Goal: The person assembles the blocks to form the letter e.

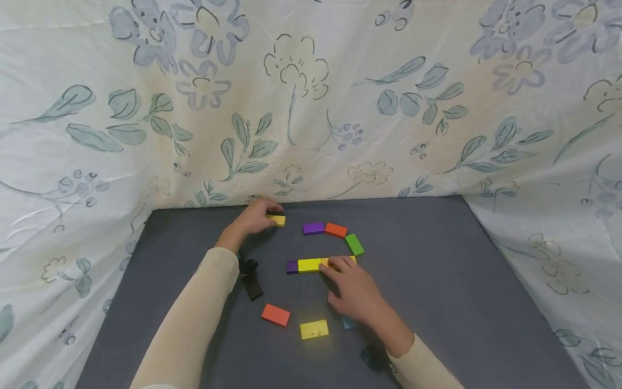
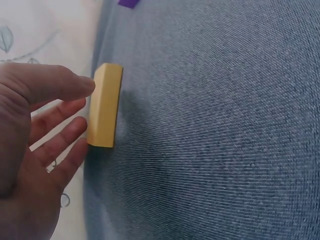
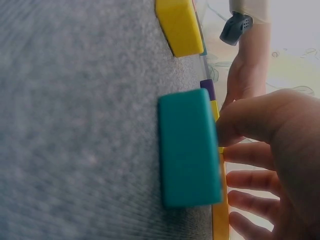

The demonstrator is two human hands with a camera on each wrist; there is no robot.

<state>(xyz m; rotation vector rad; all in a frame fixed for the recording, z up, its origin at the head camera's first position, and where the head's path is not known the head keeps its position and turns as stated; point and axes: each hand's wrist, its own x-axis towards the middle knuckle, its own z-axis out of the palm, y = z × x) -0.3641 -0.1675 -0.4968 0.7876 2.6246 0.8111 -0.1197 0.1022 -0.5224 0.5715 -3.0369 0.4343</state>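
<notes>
My left hand (image 1: 252, 218) is at the far left of the grey cloth, by a yellow block (image 1: 278, 220). In the left wrist view its thumb tip meets the edge of this block, and the fingers lie loosely along the same side. Nearer the middle, my right hand (image 1: 357, 292) reaches over a straight row of blocks, its fingers extended along the row's near side and top. The row has a purple block (image 1: 292, 267) at its left end, then a yellow block (image 1: 309, 265); an orange block (image 3: 220, 200) is partly hidden by the hand.
Around the row lie a purple block (image 1: 313, 228), an orange-red block (image 1: 336, 230), a green block (image 1: 355, 244), a dark block (image 1: 252, 286), a red block (image 1: 276, 315), a pale yellow block (image 1: 314, 329) and a teal block (image 3: 190, 150). A flowered cloth (image 1: 301, 119) hangs behind.
</notes>
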